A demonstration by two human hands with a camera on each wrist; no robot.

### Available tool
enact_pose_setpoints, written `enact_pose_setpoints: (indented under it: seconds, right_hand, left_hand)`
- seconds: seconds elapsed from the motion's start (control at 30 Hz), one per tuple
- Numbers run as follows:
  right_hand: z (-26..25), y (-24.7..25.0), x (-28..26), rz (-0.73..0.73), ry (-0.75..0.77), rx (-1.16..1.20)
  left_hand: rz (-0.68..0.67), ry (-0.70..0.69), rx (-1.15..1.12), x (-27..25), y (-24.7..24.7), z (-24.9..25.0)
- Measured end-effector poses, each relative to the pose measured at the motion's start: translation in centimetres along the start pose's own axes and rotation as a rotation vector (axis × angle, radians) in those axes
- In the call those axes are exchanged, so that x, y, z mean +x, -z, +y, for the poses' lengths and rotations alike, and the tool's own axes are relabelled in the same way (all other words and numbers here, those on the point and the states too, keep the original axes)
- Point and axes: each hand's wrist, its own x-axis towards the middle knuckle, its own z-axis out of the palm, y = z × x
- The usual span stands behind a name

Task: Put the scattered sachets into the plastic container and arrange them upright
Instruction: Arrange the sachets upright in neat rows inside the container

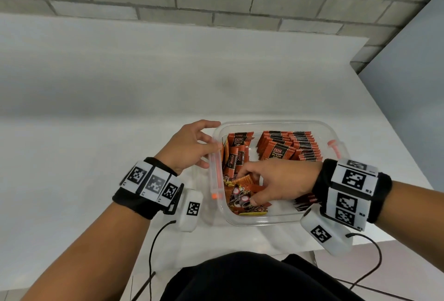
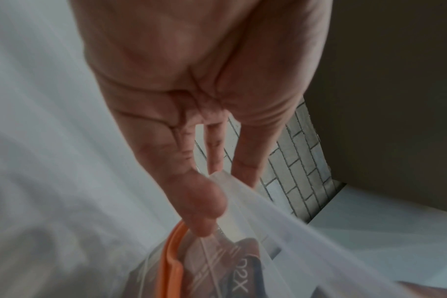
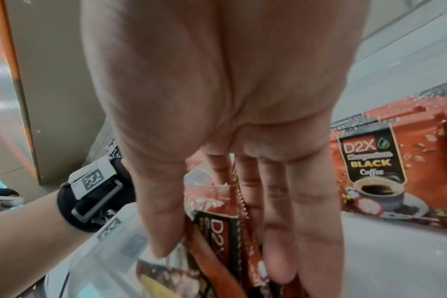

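A clear plastic container (image 1: 276, 123) with orange clips (image 1: 217, 171) stands on the white table. At its back right a row of orange-and-black coffee sachets (image 1: 290, 147) stands upright, seen close in the right wrist view (image 3: 385, 171). Loose sachets (image 1: 236, 154) lean at the left, and others (image 1: 242, 200) lie flat at the front. My right hand (image 1: 262, 185) is inside the container, thumb and fingers gripping a few sachets (image 3: 217, 227). My left hand (image 1: 192, 149) rests against the container's left rim (image 2: 268, 211), one finger (image 2: 199, 201) touching the orange clip (image 2: 172, 252).
The white table (image 1: 120, 132) runs far left and back to a grey brick wall (image 1: 216, 0). Its right edge (image 1: 389, 113) is close to the container. Black cables (image 1: 156, 240) hang from both wrist units near the front edge, above a dark lap (image 1: 252, 279).
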Motion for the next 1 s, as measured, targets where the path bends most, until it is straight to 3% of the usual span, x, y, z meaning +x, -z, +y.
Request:
enact_pose_setpoints:
  seconds: [0.3, 0.47, 0.63, 0.77, 1.0]
  right_hand:
    - [-0.8, -0.2, 1.2, 0.009, -0.026, -0.091]
    - [-0.4, -0.2, 1.2, -0.006, -0.082, 0.108]
    - [-0.9, -0.6, 1.2, -0.014, -0.025, -0.031]
    - [-1.3, -1.2, 1.4, 0.043, 0.020, -0.138]
    - [0.1, 0.3, -0.5, 0.219, 0.067, 0.082]
  left_hand:
    - [0.007, 0.013, -0.014, 0.1, -0.1, -0.1]
    - [0.013, 0.013, -0.020, -0.1, -0.1, -0.2]
    - [0.021, 0.010, -0.015, 0.0, -0.2, -0.3]
    - [0.024, -0.001, -0.012, 0.0, -0.2, -0.3]
    - [0.065, -0.004, 0.062, -0.1, -0.3, -0.4]
